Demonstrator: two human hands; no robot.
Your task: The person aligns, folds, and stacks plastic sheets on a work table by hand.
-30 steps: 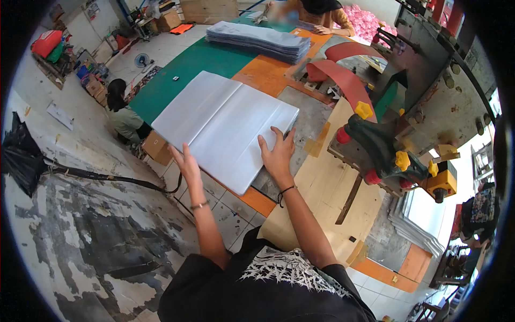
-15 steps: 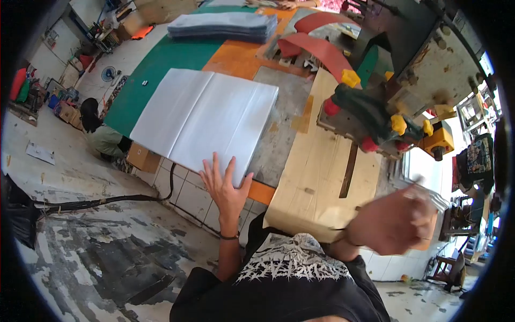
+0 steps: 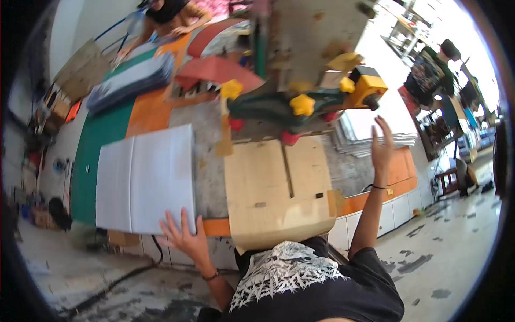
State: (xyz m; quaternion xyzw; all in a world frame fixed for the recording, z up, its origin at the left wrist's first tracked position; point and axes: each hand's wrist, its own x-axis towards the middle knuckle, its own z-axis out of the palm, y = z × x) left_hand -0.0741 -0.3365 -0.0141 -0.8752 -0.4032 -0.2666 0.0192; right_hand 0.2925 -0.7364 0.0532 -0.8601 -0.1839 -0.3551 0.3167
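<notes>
Black wristbands (image 3: 379, 187) mark both wrists. Left hand (image 3: 186, 239), bottom centre-left of the frame: open, fingers spread, gripping nothing. Its fingertips overlap the lower right corner of the left sheet stack (image 3: 155, 177); firm contact cannot be confirmed. Right hand (image 3: 381, 153), right of centre: open, fingers extended upward, holding nothing. Its nearest item is the right sheet stack (image 3: 365, 131), whose white layers extend up and left of the palm; whether the fingers touch them cannot be determined.

Governing relation: each stack is nearest to the hand on its own side. The left stack spreads up and left from the left hand, with a crease running top to bottom. The layered near edge of the right stack runs left to right.

Between the stacks, a slotted wooden board (image 3: 252, 188) rests on the surface (image 3: 217, 227), its slot aligned top to bottom. A grey strip (image 3: 209, 185) separates it from the left stack, giving lateral room. Above the board, a machine arm with yellow knobs (image 3: 303, 105) limits upward travel and partly overhangs the right stack.
</notes>
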